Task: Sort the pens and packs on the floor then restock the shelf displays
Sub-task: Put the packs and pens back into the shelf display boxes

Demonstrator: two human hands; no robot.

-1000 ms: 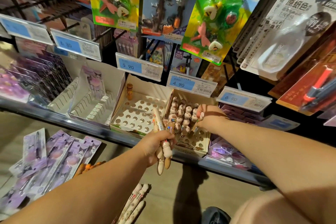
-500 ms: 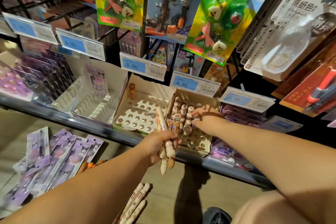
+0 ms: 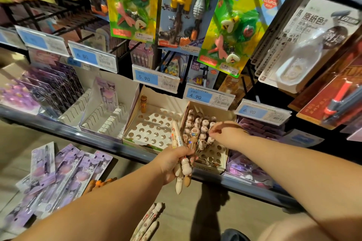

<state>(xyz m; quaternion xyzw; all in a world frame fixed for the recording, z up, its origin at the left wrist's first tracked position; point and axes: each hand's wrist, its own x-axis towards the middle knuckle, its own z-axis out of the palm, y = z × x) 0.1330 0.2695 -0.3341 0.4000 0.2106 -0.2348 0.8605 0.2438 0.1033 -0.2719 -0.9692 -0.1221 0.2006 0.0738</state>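
Observation:
My left hand [image 3: 172,163] is shut on a bunch of cream and brown character pens [image 3: 183,170], held in front of the shelf edge. My right hand [image 3: 225,133] reaches over the right holed pen box [image 3: 215,157]. Its fingertips pinch the top of a pen [image 3: 210,139] standing among several cream pens [image 3: 197,123] in that box. The left holed box [image 3: 154,129] holds one brown pen [image 3: 143,103] at its back. Purple character packs [image 3: 64,172] lie spread on the floor at the left. More cream pens [image 3: 148,221] and orange pens [image 3: 100,183] lie on the floor below my arms.
A white slotted display box [image 3: 105,121] holds one purple pack [image 3: 106,94]; darker purple packs [image 3: 49,86] fill the box beside it. Blue price tags [image 3: 154,78] line the rail. Eraser blister packs [image 3: 231,23] hang above. A dark shoe [image 3: 233,236] shows at the bottom.
My right hand has moved from the back of the right pen box toward its front rows. My left hand has kept its bunch of pens in about the same place.

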